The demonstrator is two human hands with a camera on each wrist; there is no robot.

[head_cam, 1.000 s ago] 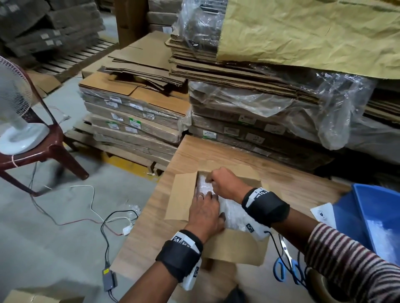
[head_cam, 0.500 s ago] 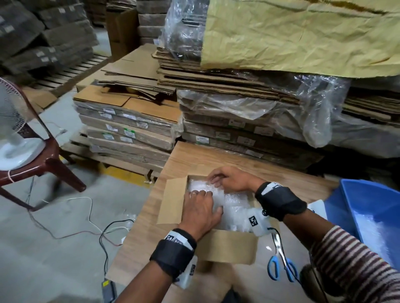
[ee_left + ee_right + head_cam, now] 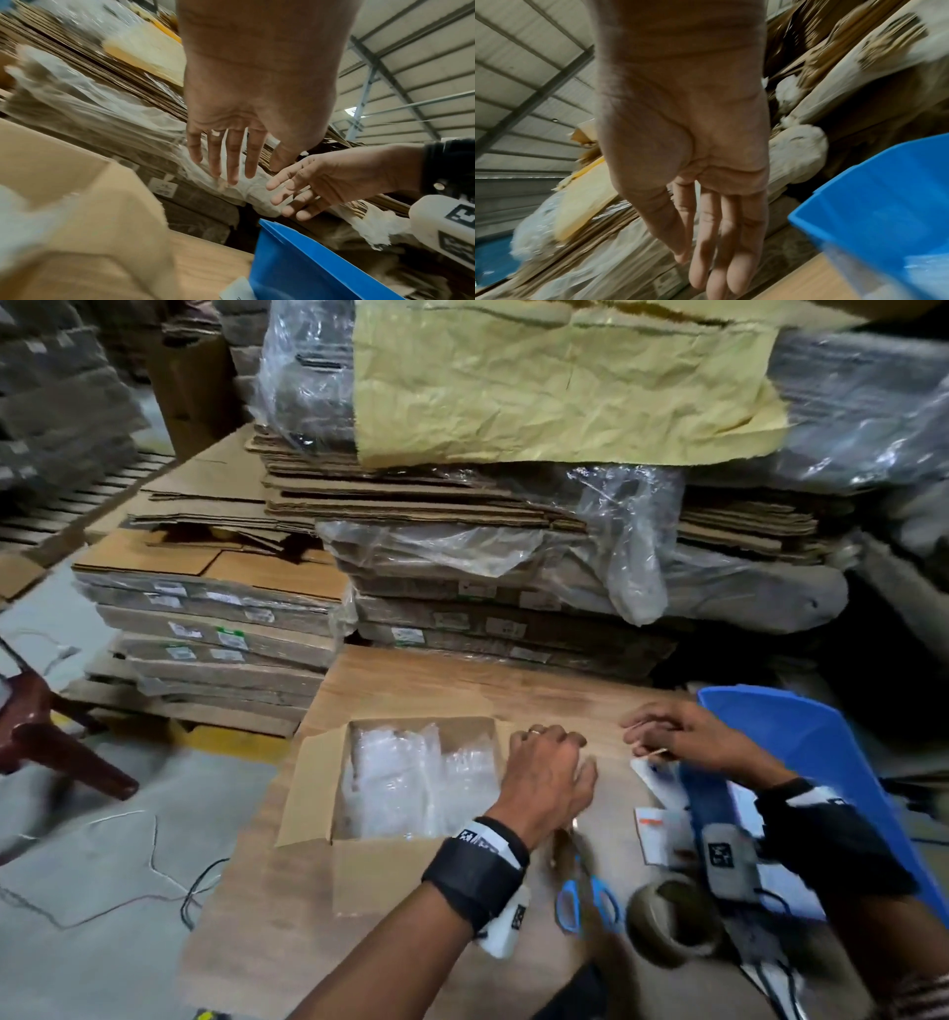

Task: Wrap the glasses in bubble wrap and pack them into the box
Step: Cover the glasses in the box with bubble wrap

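The bubble-wrapped glasses [image 3: 411,778] lie packed side by side in the open cardboard box [image 3: 369,875], whose flaps stand spread on the wooden table [image 3: 436,685]; the white wrap fills the box nearly wall to wall, and the glass itself cannot be made out through it; the left hand [image 3: 549,780] hangs just beside the box's right edge, palm down, holding nothing, its fingers [image 3: 232,162] straight and a little spread, a ring on one of them; the right hand [image 3: 688,737] is out to the right of it, near the rim of the blue plastic tub [image 3: 832,762], its fingers [image 3: 713,243] long and loose and holding nothing; a thin pale sliver shows at its fingertips from above, but I cannot tell what that is; both wrists wear black bands with white camera housings; closer to the person, blue-handled scissors [image 3: 585,901] lie on the table by a roll of brown packing tape [image 3: 672,927], with some white paper slips [image 3: 662,834] just beyond the roll; behind the table rise stacks of flattened cartons [image 3: 462,500] partly wrapped in clear plastic, a crumpled yellow paper sheet [image 3: 554,387] draped over the top stack; off to the left a red plastic chair [image 3: 46,742] stands on the grey floor, cables trailing beside it.
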